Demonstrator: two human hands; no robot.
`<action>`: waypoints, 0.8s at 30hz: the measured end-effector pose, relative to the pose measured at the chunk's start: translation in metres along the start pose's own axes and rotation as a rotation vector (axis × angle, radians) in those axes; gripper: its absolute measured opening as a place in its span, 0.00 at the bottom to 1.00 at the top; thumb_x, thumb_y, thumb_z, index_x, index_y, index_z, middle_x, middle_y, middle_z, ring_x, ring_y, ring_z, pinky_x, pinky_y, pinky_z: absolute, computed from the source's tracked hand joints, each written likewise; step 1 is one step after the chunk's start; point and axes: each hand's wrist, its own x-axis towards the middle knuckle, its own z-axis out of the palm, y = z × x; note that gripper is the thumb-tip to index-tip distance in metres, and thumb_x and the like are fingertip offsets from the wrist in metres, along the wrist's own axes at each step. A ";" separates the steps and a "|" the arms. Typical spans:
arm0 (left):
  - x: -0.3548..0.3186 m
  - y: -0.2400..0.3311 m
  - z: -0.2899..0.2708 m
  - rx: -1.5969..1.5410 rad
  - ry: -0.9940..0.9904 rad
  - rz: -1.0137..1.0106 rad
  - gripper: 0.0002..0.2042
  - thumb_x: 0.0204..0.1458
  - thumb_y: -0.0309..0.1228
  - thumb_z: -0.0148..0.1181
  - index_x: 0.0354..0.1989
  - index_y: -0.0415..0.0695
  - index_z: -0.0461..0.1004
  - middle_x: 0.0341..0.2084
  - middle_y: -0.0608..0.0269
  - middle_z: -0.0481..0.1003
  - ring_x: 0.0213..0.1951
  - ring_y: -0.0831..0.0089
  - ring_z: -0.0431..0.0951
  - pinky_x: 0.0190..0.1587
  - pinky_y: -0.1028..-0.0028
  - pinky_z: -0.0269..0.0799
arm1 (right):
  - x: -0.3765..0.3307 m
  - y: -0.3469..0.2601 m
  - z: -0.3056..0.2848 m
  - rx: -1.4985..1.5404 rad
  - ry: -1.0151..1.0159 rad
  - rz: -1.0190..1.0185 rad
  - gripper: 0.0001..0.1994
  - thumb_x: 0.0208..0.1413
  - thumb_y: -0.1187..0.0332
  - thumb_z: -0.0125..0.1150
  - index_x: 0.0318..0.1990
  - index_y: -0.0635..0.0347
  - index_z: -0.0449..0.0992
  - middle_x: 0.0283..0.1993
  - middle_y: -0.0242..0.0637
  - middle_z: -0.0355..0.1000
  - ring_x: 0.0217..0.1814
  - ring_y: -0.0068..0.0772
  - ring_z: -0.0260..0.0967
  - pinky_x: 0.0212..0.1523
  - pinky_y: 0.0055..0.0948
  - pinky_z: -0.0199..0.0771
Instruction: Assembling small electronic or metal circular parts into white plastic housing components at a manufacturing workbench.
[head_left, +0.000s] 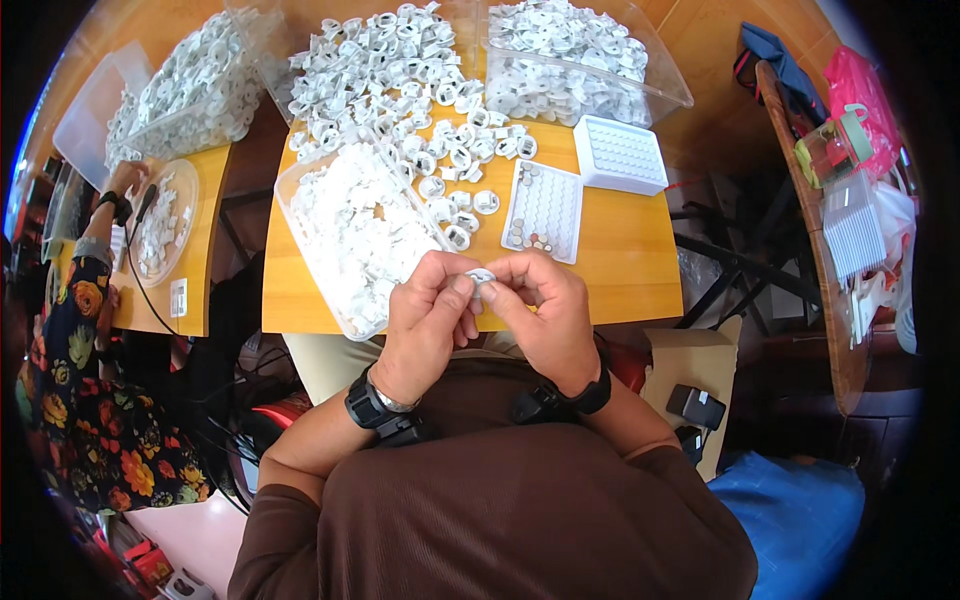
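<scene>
Between the fingertips of both hands, just above the table's near edge, is a small round white plastic part (481,277). My left hand (425,315) pinches its left side with thumb and forefinger. The thumb and fingers of my right hand (545,310) close on its right side. Fingers cover much of the part, so its details cannot be made out. Left of my hands lies a transparent bin (316,272) full of small white pieces. A white tray (552,192) beyond my right hand holds several small round metallic discs, like button cells, mostly along its near end.
Loose round white parts (460,157) spread over the wooden table (630,270). Behind them stand heaped transparent bins (655,75). A stack of white trays (620,157) sits at the right. A co-worker's hand (125,178) is at the left table, by a round tray (188,185).
</scene>
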 end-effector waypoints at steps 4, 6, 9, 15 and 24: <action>0.000 0.000 0.004 0.052 0.033 0.059 0.06 0.60 0.25 0.46 0.41 0.39 0.70 0.22 0.68 0.70 0.19 0.86 0.67 0.19 0.85 0.64 | 0.000 -0.002 0.000 0.004 0.018 -0.008 0.04 0.51 0.80 0.60 0.34 0.66 0.72 0.28 0.35 0.72 0.28 0.22 0.73 0.29 0.21 0.74; -0.001 -0.001 0.004 0.086 0.032 0.088 0.06 0.60 0.25 0.46 0.40 0.39 0.70 0.21 0.69 0.70 0.19 0.86 0.67 0.20 0.84 0.64 | 0.001 -0.004 -0.001 -0.036 0.019 -0.046 0.04 0.51 0.80 0.60 0.33 0.66 0.72 0.28 0.36 0.72 0.28 0.22 0.73 0.29 0.21 0.73; -0.001 -0.003 0.003 0.081 0.024 0.140 0.06 0.61 0.25 0.46 0.40 0.39 0.70 0.21 0.69 0.70 0.18 0.86 0.67 0.19 0.84 0.64 | 0.002 -0.004 -0.001 -0.056 0.013 -0.087 0.03 0.51 0.80 0.60 0.32 0.66 0.72 0.28 0.36 0.72 0.28 0.21 0.72 0.28 0.21 0.72; 0.002 0.005 0.004 0.141 -0.035 -0.030 0.09 0.61 0.26 0.45 0.48 0.40 0.66 0.26 0.63 0.72 0.22 0.80 0.71 0.22 0.82 0.67 | 0.003 0.005 0.001 -0.077 0.092 -0.036 0.02 0.52 0.79 0.59 0.34 0.66 0.72 0.29 0.36 0.73 0.27 0.20 0.71 0.27 0.21 0.71; 0.004 0.001 -0.001 -0.133 -0.089 -0.082 0.13 0.57 0.21 0.42 0.51 0.37 0.64 0.29 0.60 0.72 0.25 0.77 0.73 0.25 0.81 0.70 | 0.010 0.003 -0.001 -0.046 -0.006 0.035 0.04 0.55 0.74 0.59 0.32 0.65 0.70 0.22 0.33 0.72 0.22 0.19 0.69 0.24 0.21 0.68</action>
